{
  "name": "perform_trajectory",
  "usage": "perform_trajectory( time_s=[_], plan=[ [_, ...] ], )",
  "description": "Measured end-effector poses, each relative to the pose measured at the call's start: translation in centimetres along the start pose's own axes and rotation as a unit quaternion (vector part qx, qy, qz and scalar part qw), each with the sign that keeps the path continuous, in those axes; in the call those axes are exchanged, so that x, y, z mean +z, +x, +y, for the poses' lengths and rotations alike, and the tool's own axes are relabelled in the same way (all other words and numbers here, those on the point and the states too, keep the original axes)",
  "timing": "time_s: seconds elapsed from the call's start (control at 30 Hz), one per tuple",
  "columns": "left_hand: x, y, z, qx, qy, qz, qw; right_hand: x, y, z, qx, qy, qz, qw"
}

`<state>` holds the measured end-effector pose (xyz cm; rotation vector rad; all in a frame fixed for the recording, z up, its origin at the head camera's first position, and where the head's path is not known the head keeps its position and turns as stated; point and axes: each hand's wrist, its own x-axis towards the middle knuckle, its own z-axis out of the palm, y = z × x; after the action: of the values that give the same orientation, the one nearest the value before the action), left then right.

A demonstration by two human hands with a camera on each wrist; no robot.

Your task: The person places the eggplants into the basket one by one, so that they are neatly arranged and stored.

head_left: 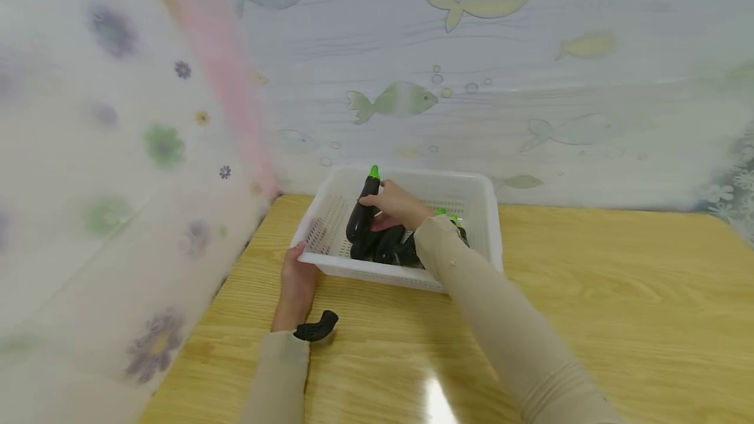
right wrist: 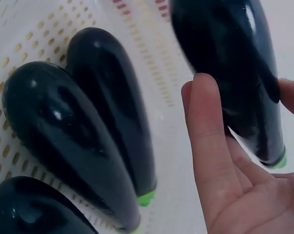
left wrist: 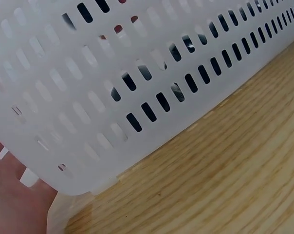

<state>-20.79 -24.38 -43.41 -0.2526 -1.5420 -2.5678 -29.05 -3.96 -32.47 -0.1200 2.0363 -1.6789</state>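
We see the fingers of the right hand curled round the upper part of a dark eggplant, which stands nearly upright inside the white basket with its green stem tip pointing up and far. In the right wrist view the thumb shows at the right edge, on the other side of that eggplant, so we read it as held between thumb and fingers. Below it, on the perforated floor of the basket, more eggplants lie side by side, touching one another, their green ends toward the near side of that view. The left hand grips the near left corner of the basket; its fingers are hidden behind the rim, so we cannot tell how they lie, though the left wrist view shows the palm against the slotted wall. The basket sits on the wooden counter, at its far left part, close to the fish-patterned curtain.
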Motion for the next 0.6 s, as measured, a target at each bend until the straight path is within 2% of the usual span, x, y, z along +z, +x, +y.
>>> perform_trajectory(
  time_s=[0.23,0.37,0.6],
  plan=[
    [0.0,0.0,-0.2,0.015,0.01,-0.005,0.9998,0.3,0.9,1.1,0.04,-0.021,-0.011,0.999],
    [0.0,-0.1,-0.3,0.012,0.017,0.004,0.9998,0.4,1.0,1.5,0.041,-0.025,-0.025,0.999],
    [0.0,0.1,-0.2,0.014,0.029,-0.002,0.9995,0.6,1.0,1.3,0.036,-0.033,-0.053,0.997]
  ],
)
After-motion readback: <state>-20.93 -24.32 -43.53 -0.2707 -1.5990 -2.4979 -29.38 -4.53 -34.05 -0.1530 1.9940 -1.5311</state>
